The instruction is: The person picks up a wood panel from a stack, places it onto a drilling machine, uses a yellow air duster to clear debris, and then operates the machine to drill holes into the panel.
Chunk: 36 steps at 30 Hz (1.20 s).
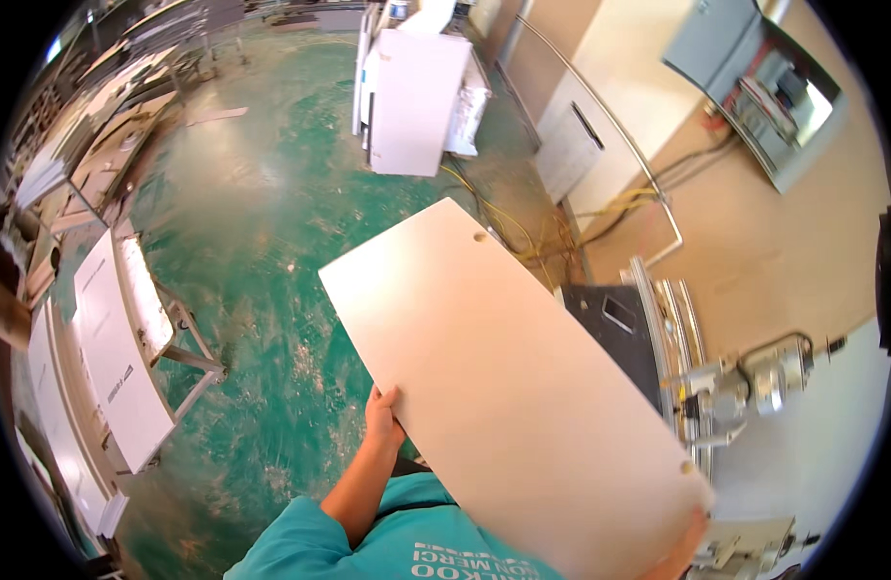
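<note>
The white board [508, 382] slants across the middle. The left hand [381, 418], at seven o'clock, pinches its edge; the right hand [685, 547], at five, is blurry, so I can't tell its grip. Hold tight and keep corners off the machine [755, 387] at four.

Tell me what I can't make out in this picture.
Head view:
Left hand: partly hidden behind the pale panel.
Pale panel's underside: turned away from the camera.
Right hand: blurred, partly cut off by the lower edge.
Black surface: partly covered by the pale panel.
</note>
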{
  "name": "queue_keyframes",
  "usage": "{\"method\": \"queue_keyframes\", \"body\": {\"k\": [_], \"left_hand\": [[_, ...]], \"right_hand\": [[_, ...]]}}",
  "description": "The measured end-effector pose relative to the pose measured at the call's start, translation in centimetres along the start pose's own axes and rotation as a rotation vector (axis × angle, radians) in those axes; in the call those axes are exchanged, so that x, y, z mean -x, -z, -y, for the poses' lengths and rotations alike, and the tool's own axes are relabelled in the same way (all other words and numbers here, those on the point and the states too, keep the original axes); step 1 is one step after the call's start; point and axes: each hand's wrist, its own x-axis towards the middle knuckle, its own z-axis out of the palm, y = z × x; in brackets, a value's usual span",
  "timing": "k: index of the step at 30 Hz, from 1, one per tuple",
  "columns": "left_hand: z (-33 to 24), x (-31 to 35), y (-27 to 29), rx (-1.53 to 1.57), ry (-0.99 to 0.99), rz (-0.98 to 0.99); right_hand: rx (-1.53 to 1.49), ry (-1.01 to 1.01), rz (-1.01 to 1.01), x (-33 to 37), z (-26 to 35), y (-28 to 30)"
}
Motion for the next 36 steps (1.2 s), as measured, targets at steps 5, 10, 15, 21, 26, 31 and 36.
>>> {"method": "queue_keyframes", "body": {"k": [5,10,15,21,26,31,36], "left_hand": [[3.8,-11.4,4.2,0.083,0.187,-0.343],[2.4,-21.0,7.6,0.305,0.195,-0.195],[-2.9,-31.9,6.0,0.346,0.160,-0.395],[-6.4,-47.9,1.3,0.282,0.055,-0.426],[-10.3,-59.9,-8.3,0.376,-0.001,-0.187],[-20.0,-70.7,-14.0,0.426,0.041,-0.111],[-32.3,-78.8,-18.0,0.446,0.065,-0.061]], "right_hand": [[-0.090,-0.193,-0.287,-13.1,10.6,-6.8],[-0.393,-0.227,0.274,-23.2,9.6,-19.0],[-0.406,-0.260,0.666,-37.7,11.0,-35.2],[-0.449,-0.030,1.313,-51.0,19.9,-56.3],[-0.223,0.510,1.659,-51.9,27.4,-75.1],[-0.310,0.837,1.870,-55.3,26.9,-93.3],[-0.117,0.859,1.922,-66.0,27.4,-107.1]]}}
